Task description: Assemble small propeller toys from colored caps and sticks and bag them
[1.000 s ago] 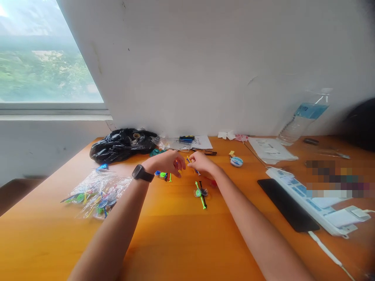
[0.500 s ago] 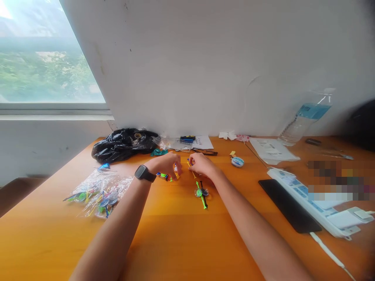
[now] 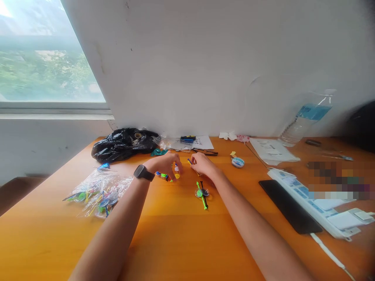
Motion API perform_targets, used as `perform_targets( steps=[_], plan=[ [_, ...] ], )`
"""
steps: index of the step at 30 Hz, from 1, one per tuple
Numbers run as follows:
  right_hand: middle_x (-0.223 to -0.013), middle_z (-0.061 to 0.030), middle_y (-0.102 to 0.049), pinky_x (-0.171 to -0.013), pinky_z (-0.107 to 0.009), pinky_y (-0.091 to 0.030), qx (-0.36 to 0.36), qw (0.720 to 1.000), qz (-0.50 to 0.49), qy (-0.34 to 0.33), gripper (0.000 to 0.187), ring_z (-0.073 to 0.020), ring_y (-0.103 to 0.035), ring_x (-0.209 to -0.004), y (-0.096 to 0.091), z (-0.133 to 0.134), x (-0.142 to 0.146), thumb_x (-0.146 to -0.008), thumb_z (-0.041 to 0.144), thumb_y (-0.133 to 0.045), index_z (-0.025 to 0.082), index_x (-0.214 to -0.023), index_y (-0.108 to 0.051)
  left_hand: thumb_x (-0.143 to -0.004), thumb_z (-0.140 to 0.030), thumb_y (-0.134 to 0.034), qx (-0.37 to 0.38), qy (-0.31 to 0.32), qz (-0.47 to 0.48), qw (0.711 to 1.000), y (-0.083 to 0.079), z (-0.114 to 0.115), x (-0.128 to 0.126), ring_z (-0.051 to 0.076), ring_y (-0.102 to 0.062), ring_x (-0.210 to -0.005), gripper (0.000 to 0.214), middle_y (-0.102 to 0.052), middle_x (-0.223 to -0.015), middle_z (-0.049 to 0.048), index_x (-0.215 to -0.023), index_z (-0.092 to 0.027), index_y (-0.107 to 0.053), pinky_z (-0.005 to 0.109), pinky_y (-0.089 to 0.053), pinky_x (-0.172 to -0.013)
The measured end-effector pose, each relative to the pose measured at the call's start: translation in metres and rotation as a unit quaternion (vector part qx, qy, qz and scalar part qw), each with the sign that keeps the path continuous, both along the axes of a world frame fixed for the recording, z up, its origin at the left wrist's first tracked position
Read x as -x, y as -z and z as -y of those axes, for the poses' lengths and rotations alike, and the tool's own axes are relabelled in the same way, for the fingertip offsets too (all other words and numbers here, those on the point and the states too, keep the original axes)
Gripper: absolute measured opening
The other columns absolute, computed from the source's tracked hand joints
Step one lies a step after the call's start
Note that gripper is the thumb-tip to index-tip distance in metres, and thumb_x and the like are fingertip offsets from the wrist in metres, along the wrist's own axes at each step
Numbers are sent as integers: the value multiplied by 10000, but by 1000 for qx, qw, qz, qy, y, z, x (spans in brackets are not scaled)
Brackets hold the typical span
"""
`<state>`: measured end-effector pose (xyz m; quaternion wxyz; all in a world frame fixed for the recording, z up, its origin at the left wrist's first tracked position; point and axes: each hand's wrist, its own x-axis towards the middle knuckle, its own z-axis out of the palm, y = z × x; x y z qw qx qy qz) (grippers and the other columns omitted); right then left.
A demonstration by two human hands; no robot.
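Note:
My left hand (image 3: 166, 163), with a dark watch (image 3: 144, 173) at its wrist, curls its fingers around a small yellow-and-white piece (image 3: 177, 171). Several colourful plastic pieces (image 3: 163, 176) lie under and beside that hand, partly hidden by it. To the right, my right hand (image 3: 202, 164) pinches a thin yellow plastic stick with a blue end (image 3: 189, 160); the fingers cover part of it. Nearer me on the table lie a green arrow-shaped stick (image 3: 204, 203) and a black stick (image 3: 206, 203), crossing clear round discs.
A clear bag of similar pieces (image 3: 99, 195) lies at left, with a black plastic bag (image 3: 123, 144) behind it. A round container (image 3: 237, 162), a phone (image 3: 288, 205), a white power strip (image 3: 307, 203) and a tilted bottle (image 3: 304, 121) are on the right.
My right hand has shifted slightly, and less of the yellow stick shows below its fingers. More of the yellow-and-white piece shows at my left hand. The crossed sticks lie as before.

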<state>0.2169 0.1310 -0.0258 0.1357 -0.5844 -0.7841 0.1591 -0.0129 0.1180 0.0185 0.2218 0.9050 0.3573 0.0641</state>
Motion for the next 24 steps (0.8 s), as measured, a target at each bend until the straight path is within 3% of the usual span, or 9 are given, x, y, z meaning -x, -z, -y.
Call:
perform_targets(
  steps=[5, 9, 12, 14, 17, 19, 22, 24],
  plan=[
    [-1013, -70, -703, -635, -239, -380, 12, 1000, -11, -2, 153, -158, -615, -797, 1, 0, 0, -816, 99, -735, 194, -916, -668, -599, -342, -931, -53, -10, 19, 998, 8, -9, 3, 321, -611, -1167, 423, -710, -1150, 74, -1002, -278, -820, 371, -483, -1001],
    [-984, -77, -716, -624, -251, -386, 19, 1000, -13, -7, 137, -167, -619, -774, -7, 2, -2, -807, 126, -742, 196, -903, -675, -619, -335, -925, -2, -19, 25, 1000, 14, -12, 5, 254, -672, -990, 442, -735, -1111, 55, -1044, -280, -817, 312, -504, -825],
    [-897, -57, -729, -602, -262, -385, 36, 999, -11, -31, 129, -169, -622, -716, -27, 8, -7, -754, 188, -806, 208, -806, -690, -620, -322, -931, 3, -36, 33, 999, 15, -11, 6, 222, -680, -915, 405, -748, -1081, 35, -1007, -290, -817, 293, -499, -770],
    [-763, -36, -717, -558, -273, -372, 76, 995, -8, -63, 168, -165, -604, -622, -44, 15, -10, -703, 251, -859, 214, -701, -696, -626, -330, -928, 0, -45, 31, 999, 13, -9, 7, 213, -681, -900, 396, -753, -1075, 33, -1002, -290, -812, 282, -497, -761],
    [-565, -7, -650, -498, -278, -347, 211, 970, 10, -118, 286, -161, -565, -501, -63, 28, -10, -560, 366, -952, 218, -592, -709, -635, -364, -918, 5, -57, 24, 998, 8, -6, 6, 219, -689, -925, 440, -755, -1115, 44, -1050, -278, -801, 272, -500, -768],
    [-482, 0, -605, -478, -274, -341, 281, 951, 58, -117, 348, -158, -547, -453, -68, 36, -6, -459, 393, -985, 212, -535, -698, -648, -373, -905, -4, -66, 27, 997, 2, -3, 6, 229, -692, -960, 470, -751, -1149, 58, -1091, -262, -795, 274, -503, -788],
    [-477, -16, -617, -469, -283, -351, 326, 927, 139, -118, 321, -164, -543, -428, -70, 44, 2, -452, 352, -971, 199, -517, -697, -713, -380, -861, -25, -79, 42, 996, -6, -1, 8, 242, -691, -1000, 440, -758, -1161, 69, -1125, -241, -790, 288, -508, -836],
    [-525, -21, -651, -474, -282, -359, 336, 921, 136, -141, 260, -165, -555, -451, -72, 44, 4, -497, 316, -943, 197, -558, -721, -765, -387, -824, -38, -87, 59, 994, -13, 0, 8, 241, -692, -1000, 382, -771, -1139, 67, -1113, -231, -788, 289, -510, -842]
  ],
)
